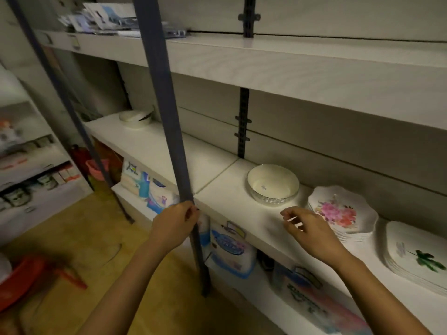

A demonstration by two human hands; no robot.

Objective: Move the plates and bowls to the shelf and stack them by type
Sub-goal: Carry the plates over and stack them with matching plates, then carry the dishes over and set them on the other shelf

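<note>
Stacking by type
Left hand [177, 223] grips the post [167, 117], perhaps for balance; right hand [312, 234], loose and empty, hovers at the shelf's [232, 204] front edge near the bowl [272, 186].

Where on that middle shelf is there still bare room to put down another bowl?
The long bare stretch of the middle shelf between the far-left bowls and the cream bowl, though the blue post stands in front of it. Rightward it is crowded: flower plates and leaf plates sit close beside the bowl.
</note>
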